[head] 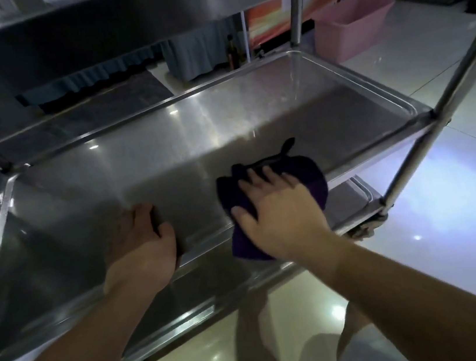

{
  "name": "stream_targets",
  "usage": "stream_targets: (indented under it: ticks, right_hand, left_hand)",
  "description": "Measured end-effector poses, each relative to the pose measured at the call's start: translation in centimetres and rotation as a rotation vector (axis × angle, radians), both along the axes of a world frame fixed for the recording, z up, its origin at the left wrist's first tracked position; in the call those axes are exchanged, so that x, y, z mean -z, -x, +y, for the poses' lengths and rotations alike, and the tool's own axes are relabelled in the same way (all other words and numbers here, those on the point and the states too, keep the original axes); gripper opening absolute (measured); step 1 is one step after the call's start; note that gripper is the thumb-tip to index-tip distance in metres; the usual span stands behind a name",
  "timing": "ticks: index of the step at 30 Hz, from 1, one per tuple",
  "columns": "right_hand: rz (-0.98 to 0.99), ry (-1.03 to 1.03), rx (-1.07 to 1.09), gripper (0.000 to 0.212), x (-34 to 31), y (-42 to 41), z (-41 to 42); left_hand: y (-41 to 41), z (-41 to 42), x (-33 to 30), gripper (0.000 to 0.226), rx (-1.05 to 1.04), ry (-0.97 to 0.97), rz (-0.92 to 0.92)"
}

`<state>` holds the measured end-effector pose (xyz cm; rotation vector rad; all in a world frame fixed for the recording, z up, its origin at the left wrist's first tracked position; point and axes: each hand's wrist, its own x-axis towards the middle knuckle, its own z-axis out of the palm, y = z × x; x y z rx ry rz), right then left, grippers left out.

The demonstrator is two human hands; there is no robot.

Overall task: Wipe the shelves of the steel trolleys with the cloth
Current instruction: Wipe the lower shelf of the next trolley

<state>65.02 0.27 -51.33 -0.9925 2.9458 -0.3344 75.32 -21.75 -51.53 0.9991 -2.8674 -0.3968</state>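
Head view shows the right hand (277, 208) pressing flat, fingers spread, on the crumpled dark purple cloth (307, 179) at the near edge of the brushed-steel trolley's middle shelf (193, 131), while the left hand (144, 242) grips the front rim, so wiping looks underway and next calls for sweeping toward the unwiped far side.

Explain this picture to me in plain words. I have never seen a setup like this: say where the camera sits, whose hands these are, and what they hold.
There is no machine here. One wide camera is worn on a person's head and looks down at their bare arms. They face a steel trolley; its middle shelf is a shallow tray with a raised rim. The right hand lies with fingers spread on a dark purple cloth, pressing it on the shelf near the front edge. The left hand grips the shelf's front rim. Beyond the trolley, a pink plastic tub stands on the pale floor.
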Motion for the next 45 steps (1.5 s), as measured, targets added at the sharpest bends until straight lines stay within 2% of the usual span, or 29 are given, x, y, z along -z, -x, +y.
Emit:
stream_targets:
  ticks: [2,6,9,13,16,18,20,22,27,31,35,40,45]
  right_hand:
    - [0.030,0.039,-0.121,0.068,0.5,-2.3,-1.8]
    - [0.063,0.009,-0.160,0.064,0.1,-0.3,-0.4]
    - [0.033,-0.011,-0.013,0.069,-0.1,5.3,3.7]
    - [-0.043,-0.077,0.265,0.065,-1.1,14.2,11.4]
    - [-0.035,-0.086,0.401,0.072,-1.4,17.8,15.0]
    - [-0.044,-0.068,0.449,0.060,-1.2,18.1,15.3]
    - [-0.004,-0.034,0.462,0.046,-0.7,17.6,14.8]
    - [0.070,0.020,0.447,0.043,-0.3,15.9,13.9]
    - [0.203,0.225,0.230,0.061,0.7,7.4,8.2]
    - [0.201,0.225,-0.008,0.062,2.1,-0.2,1.0]
    - [0.209,0.305,-0.155,0.043,2.8,-4.6,-3.4]
    - [0.198,0.365,-0.187,0.047,2.1,-5.6,-4.2]
    - [0.041,0.479,-0.153,0.052,0.2,-5.9,-4.0]
  left_hand:
    - [-0.1,-0.3,0.2,0.052,0.041,0.032,-0.053]
    - [-0.2,-0.1,0.1,0.050,0.010,-0.016,0.050]
    - [-0.2,-0.3,0.2,0.050,0.021,0.002,0.057]
    - [-0.2,-0.4,0.2,0.050,0.020,0.012,0.055]
    - [-0.3,-0.3,0.2,0.048,0.034,0.037,0.065]
    - [-0.2,-0.3,0.2,0.048,0.035,0.062,0.062]
    - [0.0,-0.2,0.1,0.048,0.027,0.058,0.061]
    - [0.0,-0.1,0.1,0.047,0.022,0.049,0.063]
    - [0.1,0.0,0.1,0.045,0.015,0.037,0.088]
    - [0.1,0.1,0.1,0.046,0.008,0.044,0.087]
    - [0.2,0.1,-0.1,0.041,0.021,0.042,0.058]
    - [0.1,-0.3,-0.6,0.030,0.025,0.001,0.081]
    - [-0.1,-1.1,-1.4,0.030,0.077,-0.079,0.010]
